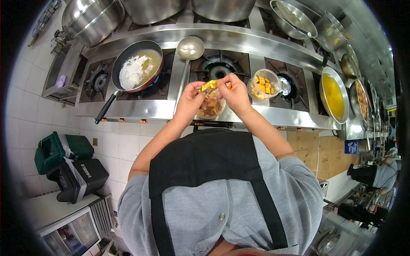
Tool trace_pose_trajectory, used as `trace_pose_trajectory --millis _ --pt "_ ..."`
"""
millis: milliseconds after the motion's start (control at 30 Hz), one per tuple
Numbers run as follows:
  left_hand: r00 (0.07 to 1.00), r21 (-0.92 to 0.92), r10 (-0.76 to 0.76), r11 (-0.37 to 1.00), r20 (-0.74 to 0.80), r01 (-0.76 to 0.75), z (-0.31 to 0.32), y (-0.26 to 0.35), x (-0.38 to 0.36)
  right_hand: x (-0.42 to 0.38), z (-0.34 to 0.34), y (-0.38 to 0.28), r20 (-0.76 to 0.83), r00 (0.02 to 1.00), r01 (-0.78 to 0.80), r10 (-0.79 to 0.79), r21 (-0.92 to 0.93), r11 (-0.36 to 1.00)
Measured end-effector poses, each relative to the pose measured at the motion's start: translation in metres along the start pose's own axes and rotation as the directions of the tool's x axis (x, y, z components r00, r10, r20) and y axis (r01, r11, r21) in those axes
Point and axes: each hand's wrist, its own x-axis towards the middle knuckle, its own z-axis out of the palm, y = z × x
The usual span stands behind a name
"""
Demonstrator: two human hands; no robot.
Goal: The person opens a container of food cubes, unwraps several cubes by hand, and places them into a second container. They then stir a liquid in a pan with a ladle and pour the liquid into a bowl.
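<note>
A shiny yellow wrapper is pinched between my left hand and my right hand, both with closed fingers. Right below them stands a round clear container holding brown cube-shaped pieces. To the right of my right hand, another clear tub holds small yellow-wrapped cubes. A ladle rests on the stove left of my hands, its handle running down past my left hand. Farther left, a dark frying pan with white, foamy contents sits over a lit burner.
Large steel pots line the back of the stove. A wide pan of yellow liquid stands at the right. The frying pan's handle juts past the front edge. Bins stand lower left; another person is far right.
</note>
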Motion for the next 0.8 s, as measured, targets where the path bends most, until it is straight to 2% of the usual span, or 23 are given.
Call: trace_pose_trajectory --millis 67,133,233,267,333,367,467,533,567,633,700,733,800 --pt "0.989 0.131 0.136 0.983 -0.05 -0.129 0.007 0.002 -0.003 0.001 -0.001 0.003 0.014 1.0 0.011 -0.01 -0.08 0.997" --pt "0.989 0.208 0.146 0.968 -0.024 -0.138 0.003 0.003 -0.002 0.002 0.001 0.003 0.021 0.999 0.035 -0.033 -0.134 0.99" --pt "0.996 0.228 0.085 0.971 -0.023 -0.078 -0.002 0.01 -0.002 -0.001 -0.002 -0.014 0.029 0.996 -0.085 0.086 -0.036 0.996" --pt "0.998 0.219 0.052 0.975 -0.03 -0.044 -0.003 0.013 -0.002 0.0 -0.002 -0.012 0.041 0.997 -0.066 0.067 -0.02 0.998" --pt "0.99 -0.163 -0.14 0.977 -0.01 0.137 -0.008 0.009 0.004 0.002 -0.002 -0.007 0.063 0.998 -0.03 0.029 0.012 0.999" --pt "0.973 -0.347 -0.229 0.911 0.027 0.224 -0.01 0.007 0.007 0.002 -0.002 -0.006 0.095 0.995 -0.047 0.038 0.096 0.994" --pt "0.874 -0.649 -0.411 0.596 0.26 0.473 -0.015 0.005 0.013 0.007 -0.002 -0.002 0.18 0.981 -0.121 0.067 0.311 0.943" --pt "0.888 -0.633 -0.402 0.634 0.221 0.445 -0.009 0.008 0.011 0.009 -0.003 0.001 0.226 0.968 -0.197 0.109 0.415 0.888" --pt "0.893 -0.623 -0.401 0.651 0.204 0.434 -0.006 0.01 0.009 0.009 -0.003 0.002 0.203 0.973 -0.176 0.108 0.359 0.917" --pt "0.916 -0.457 -0.363 0.795 0.169 0.399 -0.006 0.013 0.008 0.008 -0.005 0.001 0.15 0.983 -0.136 0.102 0.238 0.962" --pt "0.934 -0.284 -0.326 0.891 0.145 0.355 -0.011 0.005 0.008 0.011 -0.004 0.007 0.056 0.986 0.152 -0.155 0.056 0.987" --pt "0.957 -0.233 -0.285 0.928 0.053 0.29 -0.01 -0.001 0.007 0.011 -0.002 0.01 0.024 0.958 0.285 -0.284 -0.049 0.957" --pt "0.978 -0.107 -0.177 0.98 -0.112 0.166 -0.003 -0.006 0.003 0.01 -0.001 0.01 0.047 0.951 0.308 -0.304 -0.112 0.945"
